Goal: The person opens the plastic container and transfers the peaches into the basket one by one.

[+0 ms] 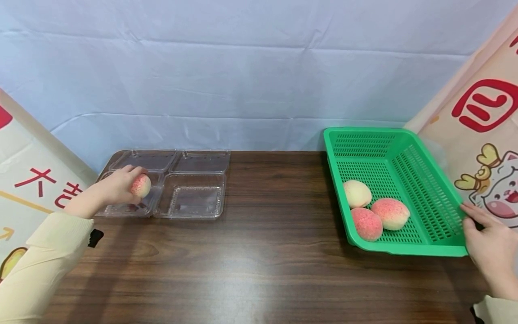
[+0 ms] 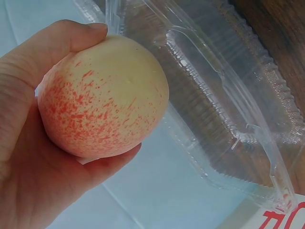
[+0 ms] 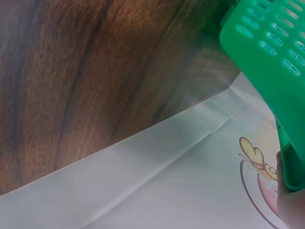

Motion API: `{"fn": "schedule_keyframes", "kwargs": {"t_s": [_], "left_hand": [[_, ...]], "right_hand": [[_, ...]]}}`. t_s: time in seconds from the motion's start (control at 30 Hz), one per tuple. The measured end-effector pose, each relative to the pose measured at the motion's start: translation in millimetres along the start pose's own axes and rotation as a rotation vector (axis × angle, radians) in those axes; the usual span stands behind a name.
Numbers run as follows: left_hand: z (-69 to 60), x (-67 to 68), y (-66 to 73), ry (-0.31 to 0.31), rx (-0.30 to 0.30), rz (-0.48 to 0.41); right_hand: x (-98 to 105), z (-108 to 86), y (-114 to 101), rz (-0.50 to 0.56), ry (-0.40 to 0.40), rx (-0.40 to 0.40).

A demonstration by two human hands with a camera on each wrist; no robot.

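Observation:
My left hand (image 1: 115,188) holds a pink-and-cream peach (image 1: 141,185) above the left clear plastic container (image 1: 154,201). In the left wrist view, the thumb and fingers curl round this peach (image 2: 107,95), and its pale side faces away from the palm. The right clear container (image 1: 196,201) stands beside the first, lid folded back. At the far right my right hand (image 1: 490,247) grips the near right corner of a green plastic basket (image 1: 426,189). Inside its left near part lie a cream peach (image 1: 358,193), a pink peach (image 1: 367,224) and a two-toned peach (image 1: 390,213).
The containers and basket stand on a dark wooden table (image 1: 263,234), with bare wood between them. A pale cloth (image 1: 259,81) hangs behind the table. Printed panels (image 1: 485,157) flank it on both sides.

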State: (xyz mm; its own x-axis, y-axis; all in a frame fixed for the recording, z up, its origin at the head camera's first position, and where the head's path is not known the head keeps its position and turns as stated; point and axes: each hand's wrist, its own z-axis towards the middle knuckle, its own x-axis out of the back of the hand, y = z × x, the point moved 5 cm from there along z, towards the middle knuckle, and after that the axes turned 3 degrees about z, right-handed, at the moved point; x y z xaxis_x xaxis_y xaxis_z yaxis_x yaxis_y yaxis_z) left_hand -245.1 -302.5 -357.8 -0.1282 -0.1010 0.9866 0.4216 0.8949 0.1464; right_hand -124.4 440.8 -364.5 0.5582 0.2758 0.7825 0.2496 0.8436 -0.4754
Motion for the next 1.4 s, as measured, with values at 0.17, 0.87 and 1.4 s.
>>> {"fn": "schedule_keyframes", "kwargs": {"t_s": [0.17, 0.87, 1.4], "left_hand": [[1.6, 1.1, 2.4, -0.002, -0.005, -0.006], [2.6, 9.7, 21.6, 0.020, -0.063, 0.002], [1.8, 10.9, 34.7, 0.048, -0.128, 0.020]], "right_hand": [[-0.7, 0.9, -0.8, 0.014, -0.023, 0.013], [-2.0, -1.0, -2.8, 0.039, -0.035, 0.032], [-1.0, -2.6, -3.7, 0.032, -0.023, 0.033]]}}
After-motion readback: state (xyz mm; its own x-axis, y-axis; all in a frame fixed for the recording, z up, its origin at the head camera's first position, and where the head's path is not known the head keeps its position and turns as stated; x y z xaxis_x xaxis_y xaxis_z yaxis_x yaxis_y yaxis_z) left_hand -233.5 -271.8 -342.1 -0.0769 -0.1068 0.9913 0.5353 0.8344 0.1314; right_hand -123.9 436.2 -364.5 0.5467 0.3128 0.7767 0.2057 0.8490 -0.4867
